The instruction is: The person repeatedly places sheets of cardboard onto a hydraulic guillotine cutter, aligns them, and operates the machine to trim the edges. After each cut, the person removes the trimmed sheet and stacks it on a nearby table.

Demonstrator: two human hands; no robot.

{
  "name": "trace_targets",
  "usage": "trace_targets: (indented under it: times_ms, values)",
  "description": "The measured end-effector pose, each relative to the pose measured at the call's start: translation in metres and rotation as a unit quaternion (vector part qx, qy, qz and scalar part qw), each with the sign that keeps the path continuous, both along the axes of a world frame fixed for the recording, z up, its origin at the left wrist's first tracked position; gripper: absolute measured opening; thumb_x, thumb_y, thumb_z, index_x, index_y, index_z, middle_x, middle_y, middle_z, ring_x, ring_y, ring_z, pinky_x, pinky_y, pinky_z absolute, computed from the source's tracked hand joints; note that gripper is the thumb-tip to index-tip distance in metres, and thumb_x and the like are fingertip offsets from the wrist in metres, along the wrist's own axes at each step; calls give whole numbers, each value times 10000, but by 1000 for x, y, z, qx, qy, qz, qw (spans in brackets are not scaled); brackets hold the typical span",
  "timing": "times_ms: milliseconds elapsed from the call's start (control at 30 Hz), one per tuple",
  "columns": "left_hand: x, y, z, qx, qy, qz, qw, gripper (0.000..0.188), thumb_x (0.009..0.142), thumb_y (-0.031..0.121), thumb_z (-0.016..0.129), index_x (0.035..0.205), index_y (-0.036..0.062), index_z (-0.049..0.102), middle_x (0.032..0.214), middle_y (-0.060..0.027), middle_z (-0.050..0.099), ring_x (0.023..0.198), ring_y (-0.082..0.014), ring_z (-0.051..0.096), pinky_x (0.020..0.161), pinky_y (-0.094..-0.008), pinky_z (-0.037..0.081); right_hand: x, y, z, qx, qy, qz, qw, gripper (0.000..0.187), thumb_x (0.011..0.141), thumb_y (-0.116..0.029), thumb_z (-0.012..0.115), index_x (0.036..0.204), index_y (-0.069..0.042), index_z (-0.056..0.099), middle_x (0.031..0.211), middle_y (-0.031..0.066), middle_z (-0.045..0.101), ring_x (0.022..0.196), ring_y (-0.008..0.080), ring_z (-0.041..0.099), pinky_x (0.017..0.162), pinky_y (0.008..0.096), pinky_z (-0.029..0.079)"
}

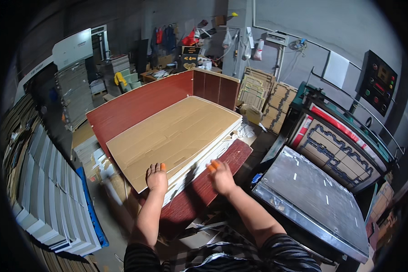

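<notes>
A stack of large brown cardboard sheets (172, 136) with white edges lies on a stand in front of me. My left hand (157, 179) is over the near edge of the top sheet, palm down, with its fingers stretched out and holding nothing. To the right, my right hand (221, 177) is above the dark red board (226, 164) along the near side of the stack. Its fingers are loosely extended, and no object shows in them. Orange coverings show on fingertips of both hands. Whether either hand touches the surface below it, I cannot tell.
Red panels (145, 96) fence the stack's far and left sides. At right stands a press with a flat metal bed (308, 195), a raised die board (335, 152) and a control panel (378, 82). Stacked grey-white sheets (54, 195) fill the left. Cutting-die boards (276, 106) lean against the wall.
</notes>
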State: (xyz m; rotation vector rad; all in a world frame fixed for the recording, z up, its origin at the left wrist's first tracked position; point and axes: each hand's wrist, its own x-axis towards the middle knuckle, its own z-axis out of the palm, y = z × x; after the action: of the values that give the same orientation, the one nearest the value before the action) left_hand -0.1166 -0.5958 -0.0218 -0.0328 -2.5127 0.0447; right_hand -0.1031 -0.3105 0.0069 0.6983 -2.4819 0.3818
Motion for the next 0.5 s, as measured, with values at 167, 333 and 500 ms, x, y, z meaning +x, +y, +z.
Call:
trace_targets:
  times_ms: [167, 333, 500]
  values:
    - [-50, 29, -37, 61, 10, -30, 998, 284, 957, 183, 436, 1063, 33, 654, 1152, -132, 646, 1123, -319, 559, 988, -422, 413, 150, 65, -10, -21, -108, 194, 975, 293, 837, -145, 610, 1110, -46, 651, 1224, 178, 593, 1127, 326, 561, 970, 406, 433]
    - [-62, -3, -41, 350, -193, -174, 900, 367, 923, 99, 411, 1222, -24, 584, 1188, -229, 617, 1078, -283, 595, 927, -363, 452, 324, 224, 0, -43, -197, -62, 977, 374, 745, -166, 725, 1100, -70, 657, 1065, 120, 676, 964, 302, 644, 860, 391, 513]
    - [-140, -39, -27, 294, -275, -185, 896, 762, 732, -32, 629, 1432, -23, 329, 1287, -208, 523, 1126, -278, 521, 951, -374, 431, 539, 374, -14, -209, -6, -568, 796, 349, 753, -101, 703, 1095, -48, 654, 1004, 155, 670, 882, 314, 645, 775, 353, 539]
